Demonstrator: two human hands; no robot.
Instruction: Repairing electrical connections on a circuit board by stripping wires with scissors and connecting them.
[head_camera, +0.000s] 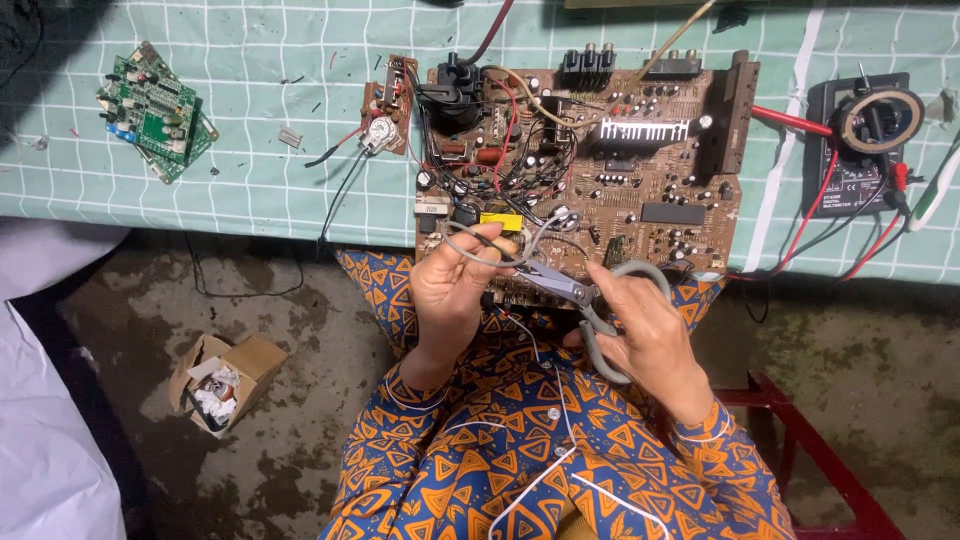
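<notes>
A large brown circuit board (640, 150) crowded with components hangs over the near edge of the table. Below it, my left hand (452, 290) pinches a grey wire (470, 250) that loops up toward the board. My right hand (645, 330) holds grey-handled scissors (570, 288), their blades pointing left toward the wire at my left fingertips. Both hands hover over my lap, which is covered in orange and blue patterned cloth (500, 470).
A green checked cloth (250, 150) covers the table. A small green circuit board (155, 110) lies at far left, a small brown board (390, 100) left of centre, a black multimeter (862, 140) with red leads at right. A cardboard box (225, 380) sits on the floor; a red frame (800, 440) at lower right.
</notes>
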